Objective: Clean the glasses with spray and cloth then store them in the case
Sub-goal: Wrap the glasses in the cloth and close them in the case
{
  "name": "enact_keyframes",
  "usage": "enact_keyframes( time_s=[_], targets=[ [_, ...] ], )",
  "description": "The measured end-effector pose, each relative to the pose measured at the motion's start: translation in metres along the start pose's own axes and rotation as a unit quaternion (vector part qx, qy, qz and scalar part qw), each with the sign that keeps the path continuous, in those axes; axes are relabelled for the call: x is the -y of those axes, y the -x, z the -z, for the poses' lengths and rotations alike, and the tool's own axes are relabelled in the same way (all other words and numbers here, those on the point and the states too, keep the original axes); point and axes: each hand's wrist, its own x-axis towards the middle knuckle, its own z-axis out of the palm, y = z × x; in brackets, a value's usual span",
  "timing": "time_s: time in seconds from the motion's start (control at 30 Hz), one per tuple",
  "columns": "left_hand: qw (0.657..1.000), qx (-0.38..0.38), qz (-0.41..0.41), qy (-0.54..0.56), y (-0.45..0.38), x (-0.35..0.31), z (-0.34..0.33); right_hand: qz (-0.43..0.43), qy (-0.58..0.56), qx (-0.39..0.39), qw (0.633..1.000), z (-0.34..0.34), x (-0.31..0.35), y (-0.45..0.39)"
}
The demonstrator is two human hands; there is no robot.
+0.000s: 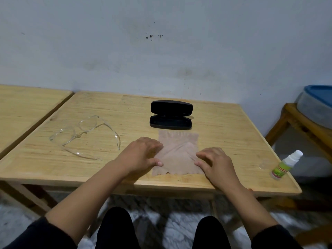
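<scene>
- Head view: both hands lie flat on the beige cleaning cloth [177,153], near centre of the wooden table [224,123]. Left hand [142,152] on its left edge, right hand [214,163] on its right edge, fingers spread, pressing not gripping. Looks like smoothing it out flat as a work pad.
- Clear-framed glasses [84,135] lie unfolded, far left of the cloth, untouched.
- Black glasses case [171,115] sits open just beyond the cloth's far edge, ready for storing.
- Spray bottle [285,165] lies tilted at the near right table edge, well apart from the hands; its clear cap [263,165] lies beside it.
- Judgement: cleaning not yet started.
</scene>
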Motion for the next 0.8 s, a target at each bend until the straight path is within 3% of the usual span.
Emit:
enact_keyframes(
  time_s=[0.3, 0.63, 0.8],
  targets=[
    [1.0, 0.011, 0.002, 0.01, 0.02, -0.003, 0.004, 0.004, 0.011, 0.021, 1.0, 0.01, 0.01, 0.01],
    [0.998, 0.061, 0.01, -0.01, 0.02, -0.007, 0.01, -0.032, 0.033, 0.151, 0.988, 0.014, 0.014, -0.013],
    [0.998, 0.056, 0.026, 0.028, 0.021, -0.003, 0.012, -0.042, 0.056, 0.117, 0.991, 0.02, 0.014, -0.007]
  ],
)
